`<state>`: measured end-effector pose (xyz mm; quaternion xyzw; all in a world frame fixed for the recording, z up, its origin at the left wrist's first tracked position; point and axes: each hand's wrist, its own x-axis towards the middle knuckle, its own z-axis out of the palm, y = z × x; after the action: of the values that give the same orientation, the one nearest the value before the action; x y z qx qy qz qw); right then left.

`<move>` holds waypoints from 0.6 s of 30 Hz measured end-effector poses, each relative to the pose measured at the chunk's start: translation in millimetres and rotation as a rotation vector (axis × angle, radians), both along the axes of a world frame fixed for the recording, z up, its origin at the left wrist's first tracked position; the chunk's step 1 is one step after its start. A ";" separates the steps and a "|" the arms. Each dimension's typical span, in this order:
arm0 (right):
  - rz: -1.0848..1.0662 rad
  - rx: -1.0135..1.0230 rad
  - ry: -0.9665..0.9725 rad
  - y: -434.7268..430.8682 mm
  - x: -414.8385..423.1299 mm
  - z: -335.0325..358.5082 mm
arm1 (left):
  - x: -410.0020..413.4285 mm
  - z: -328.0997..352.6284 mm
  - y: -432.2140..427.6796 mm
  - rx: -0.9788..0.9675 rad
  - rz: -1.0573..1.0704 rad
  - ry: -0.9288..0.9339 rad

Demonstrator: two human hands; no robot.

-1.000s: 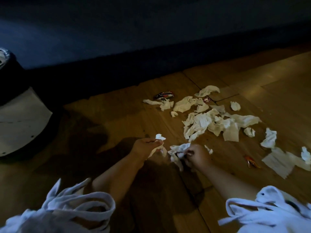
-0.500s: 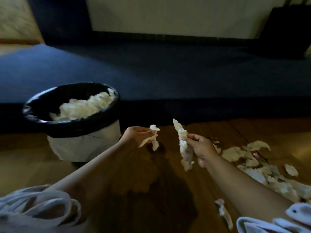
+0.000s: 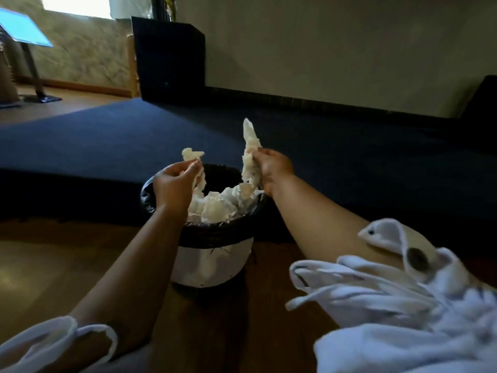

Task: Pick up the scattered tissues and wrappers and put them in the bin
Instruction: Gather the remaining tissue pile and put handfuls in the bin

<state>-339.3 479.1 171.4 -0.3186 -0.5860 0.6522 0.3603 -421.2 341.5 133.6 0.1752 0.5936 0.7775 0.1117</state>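
A white bin (image 3: 215,265) lined with a black bag stands on the wooden floor straight ahead, heaped with white tissues (image 3: 217,205). My left hand (image 3: 172,184) is over the bin's left rim, pinching a small crumpled tissue (image 3: 192,154) that sticks up above the fingers. My right hand (image 3: 271,168) is over the right rim, gripping a long twisted tissue (image 3: 251,152) that points up and also hangs down into the bin. The scattered tissues and wrappers on the floor are out of view.
A dark blue carpet (image 3: 349,157) on a raised step lies just behind the bin. A tall black box (image 3: 169,57) stands against the far wall. A stand with a slanted blue top (image 3: 24,30) is at far left. White rolled-up sleeves (image 3: 390,305) fill the bottom corners.
Both hands lifted tissues off the floor pile and carried them left. They now hover over the bin's opening, and the view has swung from the pile to the bin.
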 end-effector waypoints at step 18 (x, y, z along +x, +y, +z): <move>0.155 0.137 -0.275 6.3 -17.7 -45.4 | -10.4 -33.9 29.4 -0.451 -0.106 0.206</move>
<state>-357.0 485.4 125.9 -0.3334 -0.6958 0.5866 0.2463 -431.6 371.0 99.7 0.2551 0.7502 0.5966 0.1274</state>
